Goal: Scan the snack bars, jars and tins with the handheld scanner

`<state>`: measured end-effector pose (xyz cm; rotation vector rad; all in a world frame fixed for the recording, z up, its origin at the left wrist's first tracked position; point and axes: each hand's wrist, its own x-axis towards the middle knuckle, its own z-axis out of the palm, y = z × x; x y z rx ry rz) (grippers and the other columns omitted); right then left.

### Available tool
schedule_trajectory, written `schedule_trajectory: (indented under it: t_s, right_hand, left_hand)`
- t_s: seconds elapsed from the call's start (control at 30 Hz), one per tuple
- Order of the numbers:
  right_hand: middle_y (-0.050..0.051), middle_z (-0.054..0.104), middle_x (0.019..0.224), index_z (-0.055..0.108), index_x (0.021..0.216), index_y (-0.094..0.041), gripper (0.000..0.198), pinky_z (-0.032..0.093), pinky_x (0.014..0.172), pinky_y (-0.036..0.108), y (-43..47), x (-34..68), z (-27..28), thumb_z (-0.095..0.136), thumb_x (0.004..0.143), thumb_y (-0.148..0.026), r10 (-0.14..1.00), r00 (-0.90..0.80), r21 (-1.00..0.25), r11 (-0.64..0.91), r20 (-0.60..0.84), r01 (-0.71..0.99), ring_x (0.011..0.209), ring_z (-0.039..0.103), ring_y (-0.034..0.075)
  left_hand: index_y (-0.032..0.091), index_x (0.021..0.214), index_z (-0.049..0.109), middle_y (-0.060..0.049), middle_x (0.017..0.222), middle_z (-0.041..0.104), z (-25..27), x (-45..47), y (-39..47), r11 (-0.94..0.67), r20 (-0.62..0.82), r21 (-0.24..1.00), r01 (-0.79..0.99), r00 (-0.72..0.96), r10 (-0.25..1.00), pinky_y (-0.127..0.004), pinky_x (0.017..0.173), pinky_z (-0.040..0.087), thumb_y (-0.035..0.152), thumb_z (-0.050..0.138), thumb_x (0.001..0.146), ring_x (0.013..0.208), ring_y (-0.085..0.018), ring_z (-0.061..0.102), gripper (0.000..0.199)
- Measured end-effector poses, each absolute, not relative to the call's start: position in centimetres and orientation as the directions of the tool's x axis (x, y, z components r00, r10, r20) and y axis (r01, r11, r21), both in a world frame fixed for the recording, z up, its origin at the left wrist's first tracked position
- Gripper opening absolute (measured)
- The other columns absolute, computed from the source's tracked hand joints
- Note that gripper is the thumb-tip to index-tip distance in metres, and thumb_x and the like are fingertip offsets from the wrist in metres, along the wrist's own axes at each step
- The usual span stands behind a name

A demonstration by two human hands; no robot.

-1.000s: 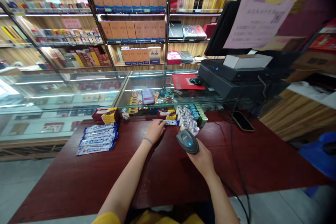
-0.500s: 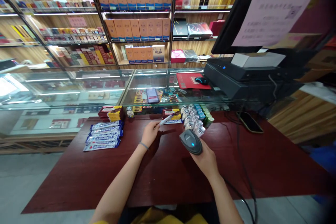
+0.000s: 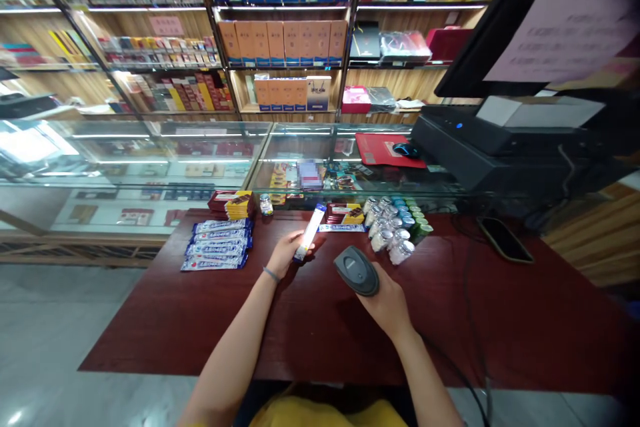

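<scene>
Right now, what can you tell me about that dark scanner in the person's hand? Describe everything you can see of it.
The scanner is dark grey and looks like plastic, with a smooth, rounded head and a small oval detail on top. No light shows there. The right hand grips it, hiding most of its handle. It is held above the dark red table, head angled toward the far left, apart from the wrapped packet in the left hand.

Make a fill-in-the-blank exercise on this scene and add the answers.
1. The right hand grips the ____.
2. The hand holding a packet is the ____ one.
3. The mouse rests on a mat coloured ____.
4. From the person's side, the phone lies to the ____ of the mat.

Missing words: scanner; left; red; right.
</scene>
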<state>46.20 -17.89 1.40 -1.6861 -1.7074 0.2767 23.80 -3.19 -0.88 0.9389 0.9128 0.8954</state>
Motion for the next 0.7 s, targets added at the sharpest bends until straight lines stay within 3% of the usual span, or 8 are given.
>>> schedule_trajectory:
  t_s: [0.23,0.43,0.5,0.6,0.7]
  right_hand:
    - [0.003,0.071,0.097,0.05,0.112,-0.028,0.035,0.05,0.069,0.029,-17.8,46.1,1.9,0.059,0.078,-0.031,0.945,0.17,-0.647,0.055,0.28,0.761,0.089,0.07,0.026]
    - [0.002,0.071,0.095,0.052,0.106,-0.027,0.027,0.049,0.066,0.027,-17.0,45.3,1.9,0.057,0.079,-0.03,0.943,0.112,-0.619,0.113,0.312,0.777,0.087,0.07,0.023]
    - [0.002,0.07,0.093,0.052,0.104,-0.027,0.025,0.048,0.066,0.026,-16.5,44.7,1.8,0.057,0.08,-0.031,0.945,0.091,-0.614,0.13,0.315,0.778,0.086,0.07,0.023]
    - [0.002,0.07,0.097,0.051,0.106,-0.026,0.027,0.048,0.069,0.027,-15.7,43.6,1.8,0.057,0.08,-0.031,0.937,0.055,-0.61,0.179,0.344,0.772,0.089,0.07,0.023]
    - [0.003,0.069,0.097,0.051,0.107,-0.025,0.028,0.048,0.069,0.027,-14.9,42.2,1.6,0.057,0.08,-0.03,0.932,0.018,-0.6,0.218,0.362,0.769,0.089,0.069,0.023]
  left_hand:
    - [0.011,0.116,0.061,-0.011,0.085,0.073,-1.0,23.6,-3.1,0.37,-0.261,0.889,-0.271,0.366,0.893,-0.025,0.065,0.055,0.035,0.072,0.08,0.071,-0.015,0.069,0.045]
    - [0.015,0.097,0.057,-0.009,0.091,0.071,0.1,23.1,-2.8,0.384,-0.27,0.889,-0.249,0.391,0.88,-0.027,0.07,0.055,0.029,0.075,0.075,0.08,-0.017,0.07,0.032]
    - [0.016,0.094,0.055,-0.006,0.092,0.069,0.9,22.2,-2.5,0.296,-0.219,0.937,-0.185,0.347,0.912,-0.026,0.069,0.054,0.027,0.075,0.073,0.079,-0.016,0.069,0.031]
    - [0.018,0.094,0.055,-0.003,0.091,0.066,2.4,19.5,-2.0,0.036,-0.045,0.999,0.041,0.249,0.968,-0.025,0.069,0.052,0.023,0.072,0.074,0.078,-0.014,0.066,0.027]
    - [0.02,0.1,0.057,-0.003,0.096,0.066,3.9,15.0,-1.9,-0.194,0.131,0.918,0.346,0.197,0.972,-0.028,0.077,0.051,0.018,0.064,0.077,0.086,-0.016,0.065,0.023]
